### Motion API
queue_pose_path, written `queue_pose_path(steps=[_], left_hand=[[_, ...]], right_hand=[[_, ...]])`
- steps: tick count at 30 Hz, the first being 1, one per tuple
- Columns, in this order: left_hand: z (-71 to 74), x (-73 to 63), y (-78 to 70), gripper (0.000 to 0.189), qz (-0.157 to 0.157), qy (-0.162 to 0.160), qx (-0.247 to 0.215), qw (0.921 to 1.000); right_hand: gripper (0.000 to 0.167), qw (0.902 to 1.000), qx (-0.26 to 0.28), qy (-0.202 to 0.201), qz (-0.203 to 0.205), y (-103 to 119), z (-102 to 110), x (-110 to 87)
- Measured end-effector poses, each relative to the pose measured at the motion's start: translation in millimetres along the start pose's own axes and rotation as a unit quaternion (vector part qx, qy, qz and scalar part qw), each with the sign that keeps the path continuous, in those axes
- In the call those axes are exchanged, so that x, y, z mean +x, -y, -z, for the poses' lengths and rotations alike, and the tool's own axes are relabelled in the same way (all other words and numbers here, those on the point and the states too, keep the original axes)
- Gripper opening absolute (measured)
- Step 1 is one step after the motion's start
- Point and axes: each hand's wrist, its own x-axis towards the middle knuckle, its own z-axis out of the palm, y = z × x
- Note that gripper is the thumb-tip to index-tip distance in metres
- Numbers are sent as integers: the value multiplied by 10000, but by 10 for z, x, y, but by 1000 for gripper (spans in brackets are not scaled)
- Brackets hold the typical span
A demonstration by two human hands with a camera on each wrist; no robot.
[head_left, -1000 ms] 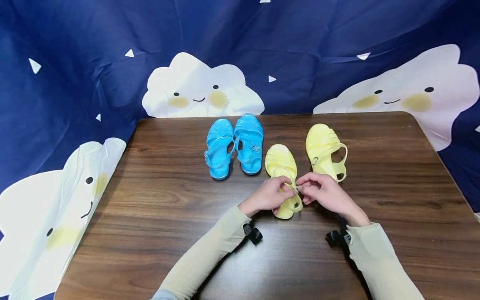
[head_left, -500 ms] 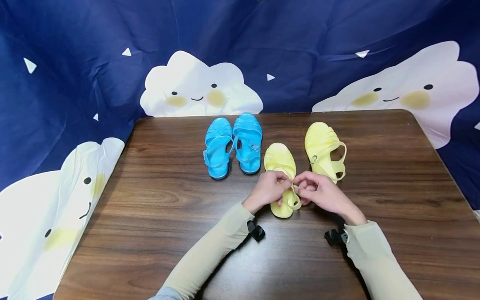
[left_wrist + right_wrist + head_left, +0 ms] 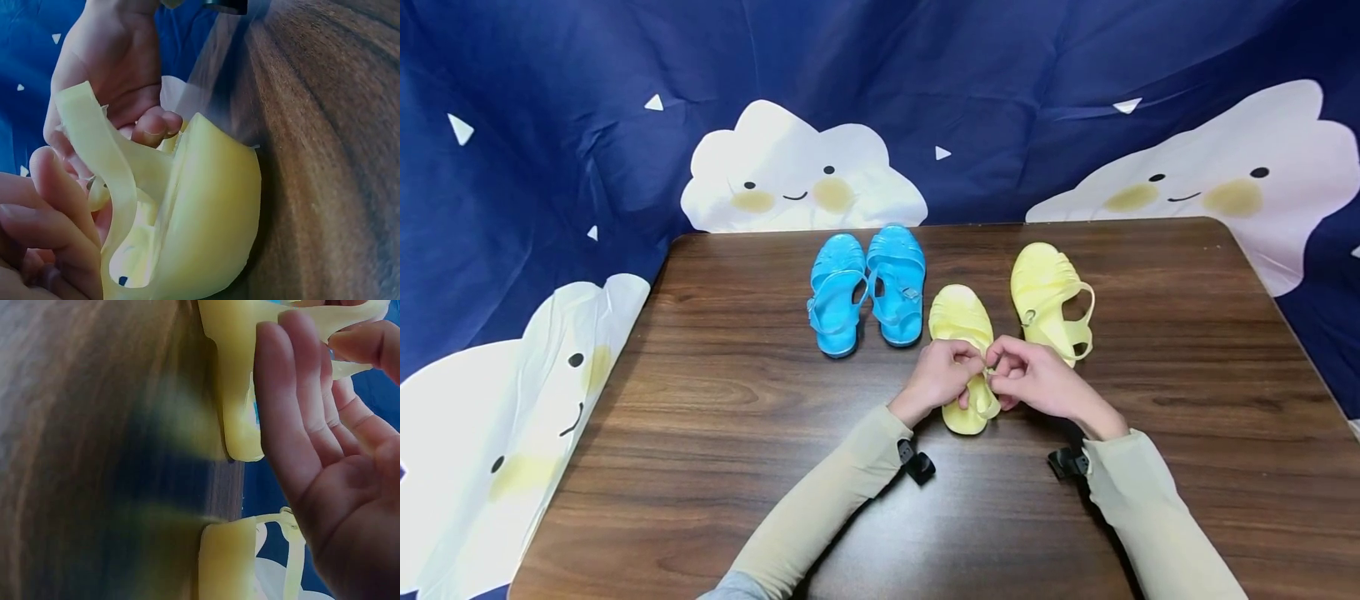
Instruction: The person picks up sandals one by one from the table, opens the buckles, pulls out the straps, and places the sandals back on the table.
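A yellow jelly sandal (image 3: 958, 310) lies sole down on the table, toe pointing away, between my two hands. My left hand (image 3: 936, 379) bends over its left side, thumb and index finger pinching the ankle strap (image 3: 107, 153). From the right, my right hand (image 3: 1041, 379) pinches the strap close to the left fingertips. A small metal buckle piece (image 3: 91, 182) shows between the fingers in the left wrist view; the fingers mostly cover it in the head view. In the right wrist view the lower fingers of my right hand extend alongside the sandal.
A second yellow sandal (image 3: 1041, 271), its strap looped, lies just beyond my right hand. Two blue sandals (image 3: 838, 260) stand side by side to the left at the back of the brown wooden table (image 3: 700, 417). A blue cloud-print cloth (image 3: 985, 75) hangs behind.
My left hand has shifted slightly right and up along the sandal's strap, and both hands' fingertips have drawn closer together. The sandals have stayed in place.
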Motion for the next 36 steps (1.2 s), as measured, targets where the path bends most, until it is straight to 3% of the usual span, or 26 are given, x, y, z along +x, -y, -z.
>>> queue_pose_path(steps=[7,19,36], left_hand=[[-22,-20,-16,11,39,-96,-120,9999],[-86,-24,-40,10,62,-215,437,9988],[-84,-26,-55,7,340,-320,326,9984]], right_hand=[[16,9999,116,63,-66,-7,-12,36],[16,9996,210,112,-174,-7,-41,69],[14,9985,404,151,-338,2,-62,98]])
